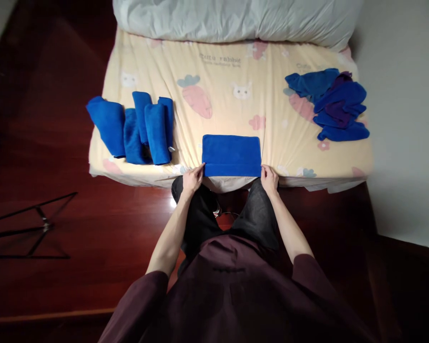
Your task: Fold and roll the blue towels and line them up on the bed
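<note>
A blue towel [231, 150] lies flat on the bed in front of me, its near edge folded over into a narrow strip. At the left end of that fold my left hand [193, 178] pinches the cloth between thumb and fingers. My right hand [269, 179] grips the opposite end of the strip in the same way. To the left, several rolled or folded blue towels [157, 133] lie side by side. A loose heap of crumpled blue and purple cloths [339, 105] rests on the right side of the bed.
The bed [221, 105] has a yellow sheet printed with carrots and rabbits. A pale rolled quilt [236, 19] runs along its far side. A white wall [407, 119] borders the right. Black tripod legs [45, 226] stand on the dark red floor at left.
</note>
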Demonstrator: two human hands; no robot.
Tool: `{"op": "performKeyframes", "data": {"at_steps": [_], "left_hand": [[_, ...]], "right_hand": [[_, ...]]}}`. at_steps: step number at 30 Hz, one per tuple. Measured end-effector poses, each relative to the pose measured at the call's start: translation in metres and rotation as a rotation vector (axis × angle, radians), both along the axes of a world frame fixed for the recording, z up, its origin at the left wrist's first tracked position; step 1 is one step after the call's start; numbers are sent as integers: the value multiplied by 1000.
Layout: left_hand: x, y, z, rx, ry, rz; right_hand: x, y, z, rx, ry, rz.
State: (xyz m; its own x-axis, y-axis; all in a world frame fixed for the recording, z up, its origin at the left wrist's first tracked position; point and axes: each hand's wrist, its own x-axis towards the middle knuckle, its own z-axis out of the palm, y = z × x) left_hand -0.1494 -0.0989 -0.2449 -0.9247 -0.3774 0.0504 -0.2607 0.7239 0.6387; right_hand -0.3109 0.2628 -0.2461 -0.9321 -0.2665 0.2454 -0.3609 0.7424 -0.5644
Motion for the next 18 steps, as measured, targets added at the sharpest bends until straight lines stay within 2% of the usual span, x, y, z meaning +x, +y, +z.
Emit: {"op": "performKeyframes", "data": {"at_steps": [4,9,13,18], "left_hand": [[0,-1,-2,-57,-51,-48],[-2,-5,-3,-104,-163,-100],[-2,-6,2,-188,-267,-105],[-1,-7,5,-91,-209,-84]], "right_hand": [[3,-1,6,21,-10,25],[7,-3,11,138,-49,22],[10,1,16,172,-63,99],[11,5,20,200,-91,173]]}}
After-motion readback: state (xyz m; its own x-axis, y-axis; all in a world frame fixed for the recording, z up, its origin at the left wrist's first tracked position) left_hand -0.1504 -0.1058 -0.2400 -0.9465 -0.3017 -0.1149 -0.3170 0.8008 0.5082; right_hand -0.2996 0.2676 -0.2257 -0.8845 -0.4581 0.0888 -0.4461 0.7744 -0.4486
